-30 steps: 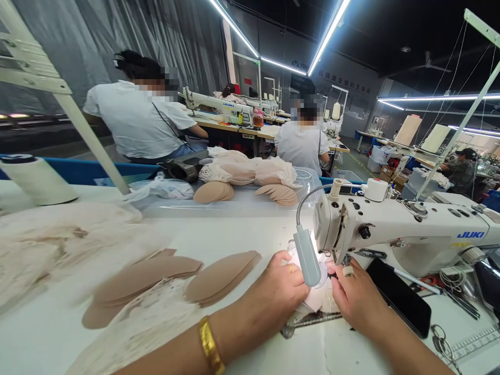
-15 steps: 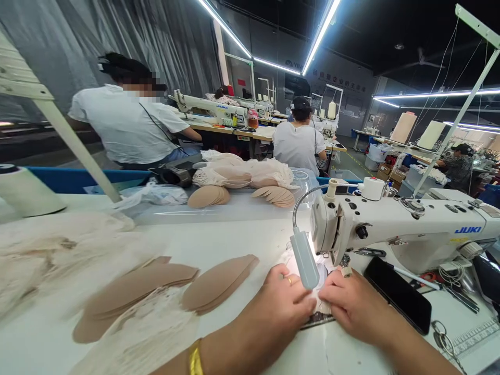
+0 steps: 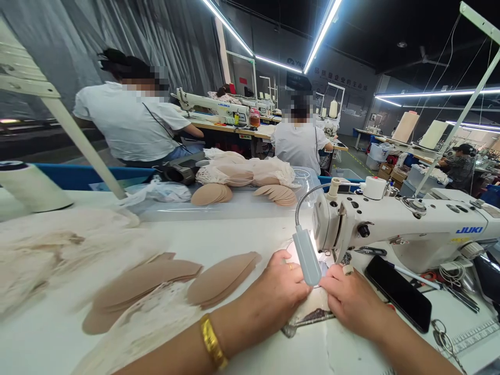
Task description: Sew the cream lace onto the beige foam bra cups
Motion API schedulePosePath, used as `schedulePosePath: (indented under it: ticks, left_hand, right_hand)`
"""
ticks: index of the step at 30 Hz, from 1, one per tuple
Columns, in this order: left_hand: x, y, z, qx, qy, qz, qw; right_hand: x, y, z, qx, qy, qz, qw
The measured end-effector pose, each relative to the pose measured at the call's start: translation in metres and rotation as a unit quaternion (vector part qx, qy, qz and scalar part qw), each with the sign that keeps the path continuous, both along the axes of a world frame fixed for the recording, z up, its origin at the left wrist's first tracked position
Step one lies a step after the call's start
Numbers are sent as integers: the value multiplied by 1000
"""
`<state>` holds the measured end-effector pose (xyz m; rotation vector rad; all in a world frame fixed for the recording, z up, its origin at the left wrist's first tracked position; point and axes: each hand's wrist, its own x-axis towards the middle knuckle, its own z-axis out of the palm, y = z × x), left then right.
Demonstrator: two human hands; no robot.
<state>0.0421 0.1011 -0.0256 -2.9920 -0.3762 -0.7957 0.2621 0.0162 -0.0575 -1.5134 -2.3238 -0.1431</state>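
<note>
Both hands are at the needle end of a white sewing machine [image 3: 406,219], on a pale fabric piece [image 3: 291,251] lit by a lamp. My left hand [image 3: 279,286] lies over the fabric's left side, fingers curled and pressed together on it. Close by, my right hand [image 3: 349,297] pinches its right edge, just below the presser area. The grey lamp head [image 3: 307,258] hides the needle and part of the fabric. Left of my left hand rest two stacks of beige oval pads, a nearer stack [image 3: 222,278] and a larger one [image 3: 144,289], with cream lace [image 3: 156,312] beside them.
A black phone [image 3: 398,294], a ruler [image 3: 474,333] and keys [image 3: 441,336] lie to the right. Behind the table, a clear plastic bin [image 3: 175,211] carries more pads and lace cups. A thread cone [image 3: 35,187] stands at left. Co-workers sit at machines farther back.
Both hands have moved slightly away from me, toward the machine head. More of the metal plate in front of them shows. The fingers stay on the fabric.
</note>
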Motion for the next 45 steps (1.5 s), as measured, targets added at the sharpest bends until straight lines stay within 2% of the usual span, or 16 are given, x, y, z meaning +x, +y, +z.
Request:
schedulePosePath:
  ticks: [5, 9, 11, 14, 16, 18, 20, 22, 26, 29, 32, 36, 38, 40, 42, 45]
  left_hand:
    - [3, 13, 8, -66, 31, -22, 997]
    - [-2, 15, 10, -67, 70, 18, 995]
    - [-18, 12, 19, -66, 71, 56, 994]
    - [-66, 3, 45, -86, 18, 162, 983]
    - [-106, -6, 60, -120, -20, 284, 951]
    - [-143, -18, 65, -165, -26, 421, 891]
    - [-170, -29, 57, -204, -18, 516, 832]
    - [-185, -36, 40, -244, -3, 548, 800]
    - [-187, -40, 9, -290, -11, 511, 809]
    - [-185, -38, 1, -261, -44, 488, 832]
    - [-187, -34, 8, -248, -62, 462, 849]
    - [-176, -35, 38, -242, -99, 396, 880]
    - [-160, -46, 52, -218, -136, 337, 906]
    - [-142, -67, 56, -165, -155, 261, 938]
    - [-127, -92, 47, -131, -119, 181, 968]
    - [-124, -120, 20, -173, -8, 55, 983]
  right_hand:
    - [-2, 4, -5, 5, -1, -21, 1000]
    - [-3, 5, -6, 10, -9, -32, 999]
    - [1, 4, -7, 15, -20, -28, 999]
    - [13, -1, -12, 52, -38, -24, 998]
    - [21, -2, -20, 96, -59, -17, 993]
    - [25, -2, -29, 133, -64, 1, 989]
    - [19, -2, -33, 134, -41, 25, 990]
    - [7, -6, -30, 109, -14, 60, 992]
    - [-27, -22, -5, 40, 20, 123, 991]
    - [-48, -31, 10, -39, 75, 134, 987]
    - [-63, -35, 17, -97, 123, 129, 979]
    - [-72, -37, 20, -129, 171, 124, 969]
    - [-71, -37, 22, -146, 213, 113, 960]
    - [-67, -36, 23, -159, 256, 91, 949]
    - [-59, -35, 24, -174, 292, 58, 938]
    - [-48, -35, 24, -198, 328, 9, 924]
